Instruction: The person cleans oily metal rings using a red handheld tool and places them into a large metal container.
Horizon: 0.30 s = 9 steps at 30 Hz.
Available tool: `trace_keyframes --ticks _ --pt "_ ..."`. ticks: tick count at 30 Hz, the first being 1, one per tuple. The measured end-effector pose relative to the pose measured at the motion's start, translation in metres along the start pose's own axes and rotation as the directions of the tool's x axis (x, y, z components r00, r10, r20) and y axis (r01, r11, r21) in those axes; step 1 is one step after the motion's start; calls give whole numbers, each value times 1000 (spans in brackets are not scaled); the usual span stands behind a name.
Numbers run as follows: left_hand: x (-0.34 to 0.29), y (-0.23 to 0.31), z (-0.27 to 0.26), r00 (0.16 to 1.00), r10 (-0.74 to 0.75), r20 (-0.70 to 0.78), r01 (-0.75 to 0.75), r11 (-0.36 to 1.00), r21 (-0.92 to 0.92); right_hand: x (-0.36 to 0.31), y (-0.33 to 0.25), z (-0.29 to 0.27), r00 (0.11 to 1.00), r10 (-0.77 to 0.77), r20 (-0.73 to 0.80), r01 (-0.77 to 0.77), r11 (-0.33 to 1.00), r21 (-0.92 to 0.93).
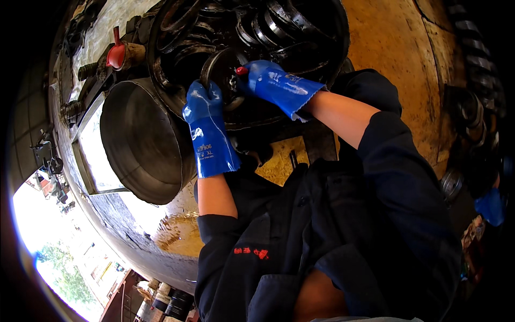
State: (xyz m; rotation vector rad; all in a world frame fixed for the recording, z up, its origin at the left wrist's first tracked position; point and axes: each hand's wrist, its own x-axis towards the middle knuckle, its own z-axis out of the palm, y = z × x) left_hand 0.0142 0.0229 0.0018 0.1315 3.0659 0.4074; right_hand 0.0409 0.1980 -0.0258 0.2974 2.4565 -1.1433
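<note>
My left hand [204, 102], in a long blue rubber glove, has its fingers closed on the near edge of a dark, oily metal ring [212, 64]. The ring is tilted up over a large round black tub [344, 37]. On its other side my right hand [266, 78], gloved the same way, is closed round a tool with a red handle end [242, 70]. The tool's working end is hidden in the dark against the ring. Several greasy curved metal rings [263, 29] lie in the tub behind my hands.
An open grey metal drum [145, 142] stands left of the tub. Beyond it a red scoop-like vessel [116, 55] rests near dark machine parts. The floor [386, 35] is stained yellow-brown. Stacked ribbed metal parts [477, 59] line the far right, with a blue thing [490, 206] below them.
</note>
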Motion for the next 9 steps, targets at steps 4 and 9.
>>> trace_keyframes --ticks 4,9 --pt "3 -7 12 996 38 -75 -39 999 -5 -13 5 -14 966 -226 125 205 966 160" --pt "1 -7 15 993 54 -103 -58 998 -34 -10 31 -10 818 -573 -54 575 810 115"
